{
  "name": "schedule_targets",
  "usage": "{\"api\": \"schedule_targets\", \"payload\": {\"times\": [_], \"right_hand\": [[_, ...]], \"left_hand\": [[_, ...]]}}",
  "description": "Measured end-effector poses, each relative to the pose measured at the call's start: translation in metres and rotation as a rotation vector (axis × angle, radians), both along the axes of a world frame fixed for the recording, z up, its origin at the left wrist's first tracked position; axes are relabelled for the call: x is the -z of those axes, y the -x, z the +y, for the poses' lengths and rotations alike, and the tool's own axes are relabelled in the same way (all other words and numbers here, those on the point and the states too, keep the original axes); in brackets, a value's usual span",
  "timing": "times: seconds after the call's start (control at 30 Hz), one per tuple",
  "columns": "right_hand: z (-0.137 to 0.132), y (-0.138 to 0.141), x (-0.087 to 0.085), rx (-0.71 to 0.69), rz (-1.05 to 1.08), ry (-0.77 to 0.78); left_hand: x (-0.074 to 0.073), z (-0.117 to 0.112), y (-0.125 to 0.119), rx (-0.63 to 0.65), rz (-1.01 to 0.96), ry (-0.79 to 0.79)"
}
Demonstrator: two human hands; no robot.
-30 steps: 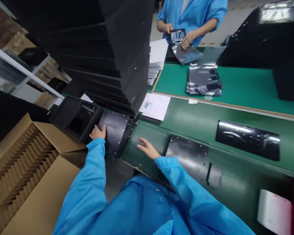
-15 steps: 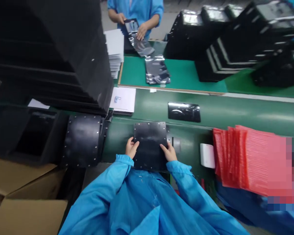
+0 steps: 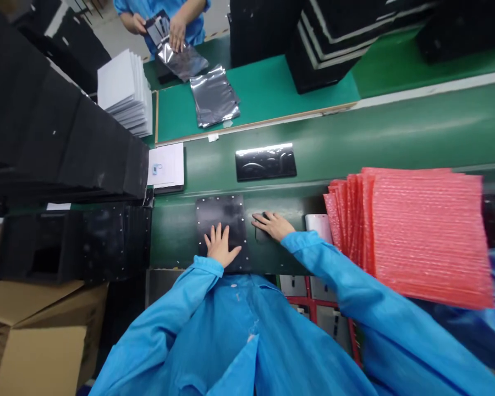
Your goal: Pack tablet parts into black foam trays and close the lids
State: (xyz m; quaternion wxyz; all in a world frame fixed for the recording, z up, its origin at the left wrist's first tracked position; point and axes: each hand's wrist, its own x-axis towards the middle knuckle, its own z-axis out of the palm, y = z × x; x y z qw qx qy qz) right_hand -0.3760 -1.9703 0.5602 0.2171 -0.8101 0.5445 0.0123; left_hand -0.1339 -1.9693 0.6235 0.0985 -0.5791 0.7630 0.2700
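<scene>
No words, labels, brands or numbers can be read anywhere. On the white rectangular paper sheet (image 3: 171, 159) at the left of the smooth green worktop (image 3: 355, 137), a small blue-and-white shape (image 3: 155, 169) is seen; it may be printed or merely laid there, and any lettering is too small to be made out.

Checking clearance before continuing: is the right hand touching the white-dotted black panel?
Apart: the head view shows a strip of green tabletop between the right hand and the white-dotted black panel.

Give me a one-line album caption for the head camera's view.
Left hand spread on a dark panel, right hand beside it, red packaging sheets off to the right.
</scene>
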Motion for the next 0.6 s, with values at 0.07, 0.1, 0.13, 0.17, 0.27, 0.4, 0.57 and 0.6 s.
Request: {"api": "schedule_targets", "payload": {"times": [0.07,0.1,0.13,0.17,0.27,0.4,0.57,0.6], "right_hand": [[-0.002,0.014,0.005,-0.087,0.015,0.003],[-0.001,0.018,0.009,-0.085,0.001,0.02],[0.003,0.02,0.013,-0.059,-0.023,0.039],[0.008,0.019,0.017,-0.015,-0.053,0.056],[0.024,0.01,0.026,0.224,-0.127,0.068],[0.033,-0.009,0.021,0.362,-0.121,-0.001],[0.021,-0.027,-0.009,0.2,0.049,-0.131],[0.017,-0.029,-0.014,0.166,0.074,-0.133]], "left_hand": [[0.007,0.008,0.013,0.013,-0.081,-0.006],[0.011,0.01,0.016,0.022,-0.104,0.004],[0.014,0.012,0.017,0.031,-0.119,0.014],[0.017,0.013,0.017,0.039,-0.13,0.022],[0.021,0.015,0.013,0.057,-0.133,0.019],[0.021,0.015,0.011,0.068,-0.133,0.019],[0.02,0.015,0.012,0.089,-0.162,0.018],[0.02,0.015,0.013,0.092,-0.166,0.013]]}}
